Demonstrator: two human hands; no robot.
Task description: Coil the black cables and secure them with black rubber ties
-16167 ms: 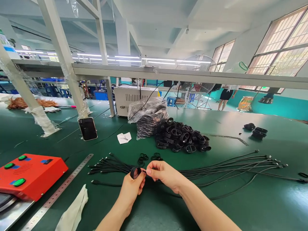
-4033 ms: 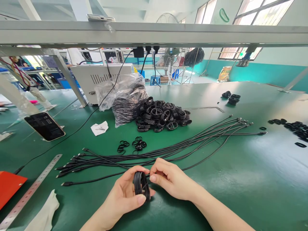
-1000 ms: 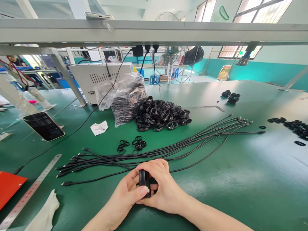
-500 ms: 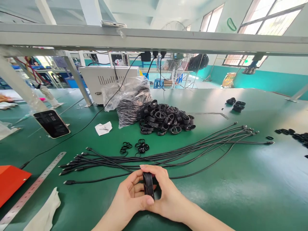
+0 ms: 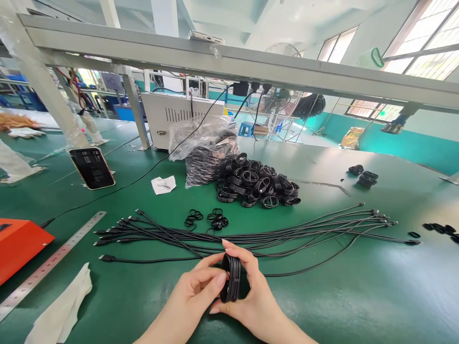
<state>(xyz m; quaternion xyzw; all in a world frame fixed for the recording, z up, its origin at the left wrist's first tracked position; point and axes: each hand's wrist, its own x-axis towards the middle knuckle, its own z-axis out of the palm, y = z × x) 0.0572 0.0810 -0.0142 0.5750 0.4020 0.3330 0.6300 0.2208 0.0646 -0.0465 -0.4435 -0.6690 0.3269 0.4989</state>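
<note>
A coiled black cable (image 5: pixel 233 278) stands on edge between my hands, low in the middle of the view. My right hand (image 5: pixel 256 291) grips it, fingers over the top and thumb below. My left hand (image 5: pixel 195 291) is closed at the coil's left side, thumb and fingertips pinching at its opening; whether a cable end lies in that pinch is hidden. Just beyond my hands, several straight black cables (image 5: pixel 287 239) lie in a loose bundle across the green table (image 5: pixel 340 301). Small black rings (image 5: pixel 217 220) sit behind them.
A heap of coiled cables (image 5: pixel 265 186) lies beside a clear plastic bag (image 5: pixel 211 162). At the left are a phone (image 5: pixel 93 168), a steel ruler (image 5: pixel 53 260), an orange box (image 5: pixel 21 243) and a whitish cloth (image 5: pixel 64 306). A metal beam (image 5: pixel 251 67) crosses above the table.
The view has shifted and tilted. The coil has turned so more of its opening shows, and my left thumb has moved up from its lower edge to its side.
</note>
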